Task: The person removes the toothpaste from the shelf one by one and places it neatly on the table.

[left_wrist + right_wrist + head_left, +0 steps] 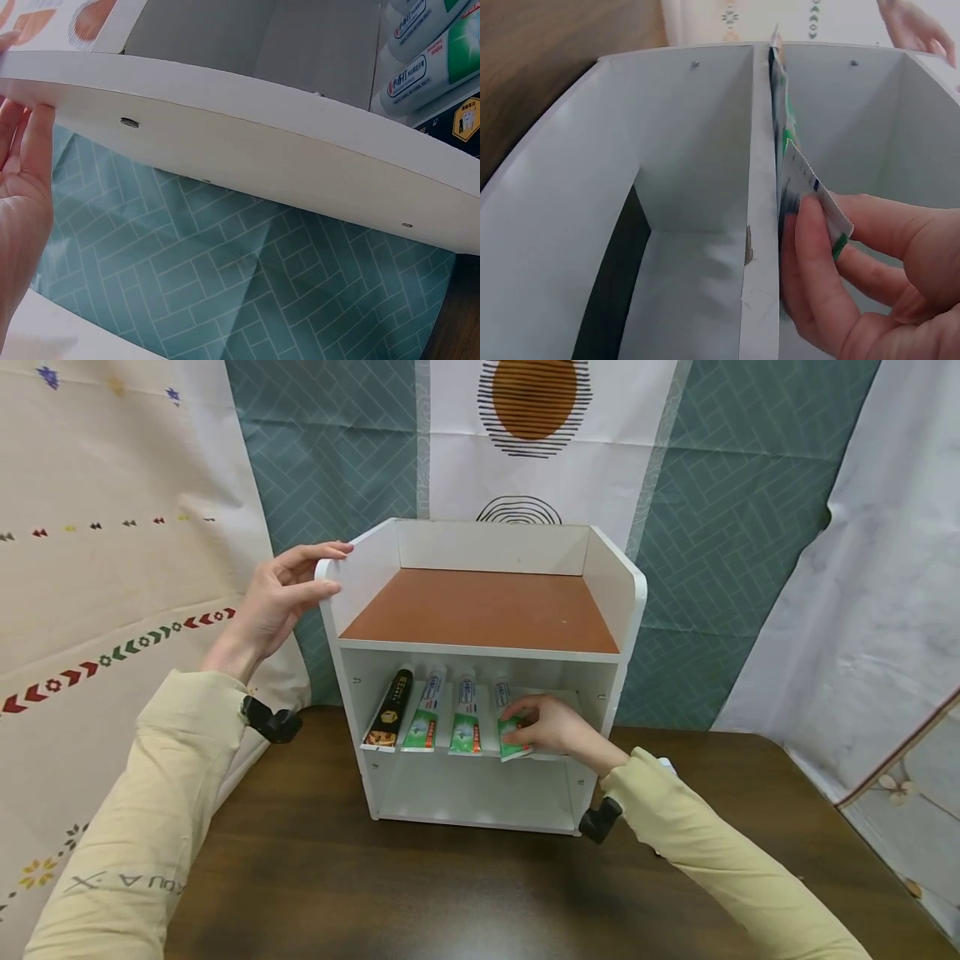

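A small white shelf unit [480, 653] with a brown top stands in front of me. My left hand [270, 597] grips the upper front edge of its left side panel, thumb on one face and fingers on the other. On the middle board, my right hand [551, 725] pinches the flat crimped end of a green and white toothpaste tube [802, 176] between thumb and fingers. This tube is the rightmost of the row. To its left lie two similar green and white tubes [467, 714] and a black toothpaste tube [390, 710], crimped ends towards me.
The unit stands on a dark brown wooden table [360, 893]. Below the tubes is a lower compartment [476, 789]. Patterned cloths [337, 468] hang behind and at both sides. A small white thing [667, 764] shows partly behind my right sleeve.
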`<state>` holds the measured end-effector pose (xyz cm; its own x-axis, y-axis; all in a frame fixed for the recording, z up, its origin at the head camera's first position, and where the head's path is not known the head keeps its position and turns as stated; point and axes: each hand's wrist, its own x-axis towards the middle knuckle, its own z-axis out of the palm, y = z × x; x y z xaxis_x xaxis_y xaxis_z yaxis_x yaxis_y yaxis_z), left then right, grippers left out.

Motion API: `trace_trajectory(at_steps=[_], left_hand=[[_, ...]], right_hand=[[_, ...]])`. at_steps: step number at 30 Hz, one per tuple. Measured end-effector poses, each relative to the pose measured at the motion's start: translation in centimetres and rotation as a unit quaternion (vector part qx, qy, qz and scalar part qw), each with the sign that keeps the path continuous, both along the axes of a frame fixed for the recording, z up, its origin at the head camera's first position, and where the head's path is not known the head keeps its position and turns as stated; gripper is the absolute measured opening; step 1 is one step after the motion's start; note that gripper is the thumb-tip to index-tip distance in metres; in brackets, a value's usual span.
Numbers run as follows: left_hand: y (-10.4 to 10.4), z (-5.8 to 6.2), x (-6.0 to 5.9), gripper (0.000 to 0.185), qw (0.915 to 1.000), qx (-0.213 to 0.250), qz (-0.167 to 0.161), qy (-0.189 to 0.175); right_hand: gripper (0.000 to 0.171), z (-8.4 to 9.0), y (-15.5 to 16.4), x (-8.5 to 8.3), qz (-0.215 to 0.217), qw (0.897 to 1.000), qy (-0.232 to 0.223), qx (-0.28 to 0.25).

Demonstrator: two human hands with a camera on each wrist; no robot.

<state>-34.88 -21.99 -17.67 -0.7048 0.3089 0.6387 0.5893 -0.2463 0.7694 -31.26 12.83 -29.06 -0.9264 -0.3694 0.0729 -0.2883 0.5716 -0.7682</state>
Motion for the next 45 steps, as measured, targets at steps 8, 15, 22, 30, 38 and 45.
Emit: trace_trajectory(at_steps=[8,15,22,30,38,45], left_hand=[[-0.3,-0.4,0.1,0.033,1.0,0.003,0.002,-0.004],[-0.4,-0.4,0.2,0.033,0.9999,0.009,-0.002,-0.005],[-0.4,-0.2,0.2,0.034,0.9999,0.011,-0.004,-0.002],[-0.3,-0.3,0.2,0.034,0.9999,0.01,-0.005,-0.004],[0.0,-0.2,0.2,0.034,1.0,0.006,-0.001,-0.003],[0.2,0.0,0.0,0.034,1.0,0.007,-0.002,-0.001]], right_hand=[[0.031,-0.1,1.4,0.9,-0.015,0.997,-0.04,-0.071],[0.034,-0.2,3.0,1.8,0.019,0.992,-0.067,-0.106],[0.034,0.2,4.1,3.5,0.107,0.979,-0.112,-0.129],[0.033,0.8,5.5,4.1,0.187,0.971,-0.116,-0.097],[0.03,0.5,7.8,3.9,0.256,0.953,-0.143,-0.082],[0.029,0.0,10.8,4.1,0.316,0.937,-0.139,-0.061]])
